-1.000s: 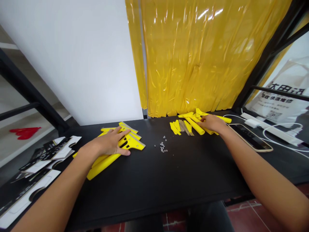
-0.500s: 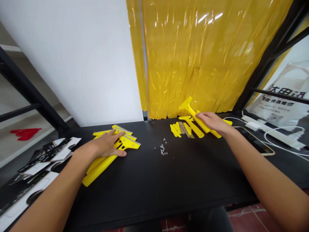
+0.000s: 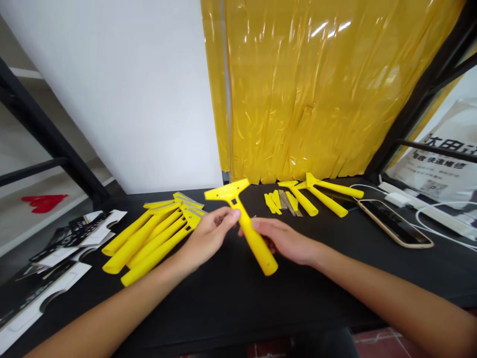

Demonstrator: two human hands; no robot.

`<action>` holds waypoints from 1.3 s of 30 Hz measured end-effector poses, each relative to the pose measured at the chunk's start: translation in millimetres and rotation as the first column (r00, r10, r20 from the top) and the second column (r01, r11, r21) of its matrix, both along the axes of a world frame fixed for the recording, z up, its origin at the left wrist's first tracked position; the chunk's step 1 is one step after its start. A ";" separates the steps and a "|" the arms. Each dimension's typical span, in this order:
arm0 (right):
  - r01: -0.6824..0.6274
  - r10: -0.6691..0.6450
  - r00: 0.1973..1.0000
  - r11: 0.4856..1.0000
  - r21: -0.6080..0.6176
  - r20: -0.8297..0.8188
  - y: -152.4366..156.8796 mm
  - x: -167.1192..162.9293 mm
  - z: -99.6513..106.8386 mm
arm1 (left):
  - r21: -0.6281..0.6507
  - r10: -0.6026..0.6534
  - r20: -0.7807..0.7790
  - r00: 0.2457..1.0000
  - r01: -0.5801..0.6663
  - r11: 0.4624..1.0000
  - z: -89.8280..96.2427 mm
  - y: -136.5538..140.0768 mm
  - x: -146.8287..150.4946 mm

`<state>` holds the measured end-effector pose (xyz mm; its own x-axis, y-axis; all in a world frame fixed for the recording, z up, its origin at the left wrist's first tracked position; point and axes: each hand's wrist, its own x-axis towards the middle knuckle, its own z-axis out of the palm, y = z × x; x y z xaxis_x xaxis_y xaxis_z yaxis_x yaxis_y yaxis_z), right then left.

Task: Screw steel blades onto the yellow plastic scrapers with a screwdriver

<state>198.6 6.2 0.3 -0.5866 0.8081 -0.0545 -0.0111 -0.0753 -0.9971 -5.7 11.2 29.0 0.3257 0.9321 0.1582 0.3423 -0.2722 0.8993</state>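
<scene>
Head view: a bright yellow, T-shaped plastic scraper body with a round, tubular handle (image 3: 254, 239) is held between the two hands, above the middle of the smooth black tabletop (image 3: 231, 303). Its long axis slants from the crosspiece, at the far left end, to the round butt, at the near right end; the crosspiece lies across that line and points beyond the fingers. The left hand (image 3: 209, 232) is the nearer to the crosspiece, closed narrow at the neck with the thumb against it, its other fingertips partly hidden. The right hand (image 3: 286, 239) holds the handle lower down from the right, fingers passing behind it, so the butt juts free toward the near side. Just left of the left wrist lies a pile of yellow plastic scrapers with grey metal edges (image 3: 149, 237), handles toward the near left. Farther off, right of centre, lie small flat yellow and grey strips (image 3: 275, 201), with more yellow T-shaped plastic bodies (image 3: 330, 200) beside them on the right, well apart from the left hand.
</scene>
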 end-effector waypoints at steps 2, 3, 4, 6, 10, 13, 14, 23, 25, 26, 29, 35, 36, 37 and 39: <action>-0.081 0.080 0.996 0.996 0.047 0.034 -3.5 -3.8 0.5 | -0.124 0.063 0.167 0.984 -0.042 0.991 -12.4 -2.9 5.8; -0.078 0.073 0.996 0.992 0.095 0.048 -3.0 -3.7 1.2 | -0.177 0.105 0.240 0.965 -0.063 0.982 -17.7 -2.8 6.8; -0.046 0.038 0.998 0.987 0.151 0.057 -1.2 -2.6 1.8 | -0.219 0.143 0.296 0.945 -0.079 0.973 -22.1 -2.1 7.1; 0.034 -0.054 0.996 0.966 0.257 0.073 4.5 1.4 1.8 | -0.275 0.192 0.351 0.917 -0.095 0.957 -28.2 -0.4 7.6; 0.077 -0.136 0.982 0.921 0.383 0.131 12.9 4.8 -7.6 | -0.325 0.239 0.325 0.915 -0.129 0.937 -34.0 -2.0 12.9; 0.045 -0.118 0.980 0.913 0.405 0.157 11.1 -1.2 -17.0 | -0.262 0.166 0.267 0.949 -0.094 0.960 -35.1 -7.5 18.2; 0.034 -0.106 0.982 0.911 0.411 0.154 9.5 -3.7 -18.8 | -0.242 0.127 0.255 0.959 -0.063 0.968 -34.7 -9.2 19.2; 0.260 -0.559 0.773 0.710 0.654 0.300 34.8 35.4 3.7 | -0.332 0.022 0.390 0.920 0.119 0.936 -24.4 -9.7 12.0; 0.306 -0.716 0.568 0.641 0.704 0.405 52.1 60.3 10.1 | -0.364 0.025 0.374 0.927 0.122 0.923 -23.6 -8.1 10.0; 0.278 -0.766 0.456 0.607 0.745 0.453 60.2 71.9 12.0 | -0.381 0.021 0.363 0.932 0.127 0.916 -23.6 -7.5 9.3; 0.121 -0.760 0.183 0.647 0.753 0.624 76.7 96.3 12.6 | -0.412 -0.002 0.332 0.943 0.147 0.899 -24.3 -6.8 8.9; 0.040 -0.638 -0.036 0.768 0.639 0.769 78.1 99.2 8.5 | -0.363 -0.050 0.294 0.955 0.160 0.918 -23.2 -9.3 12.0; 0.036 -0.636 -0.028 0.770 0.637 0.771 77.3 98.0 8.4 | -0.359 -0.067 0.296 0.953 0.176 0.917 -22.8 -9.5 12.2; 0.028 -0.638 -0.014 0.769 0.638 0.770 76.6 97.0 8.3 | -0.357 -0.085 0.298 0.951 0.193 0.914 -22.6 -9.6 12.4; 0.007 -0.641 -0.001 0.768 0.641 0.768 75.3 96.3 8.2 | -0.356 -0.105 0.309 0.945 0.217 0.909 -22.9 -9.1 12.3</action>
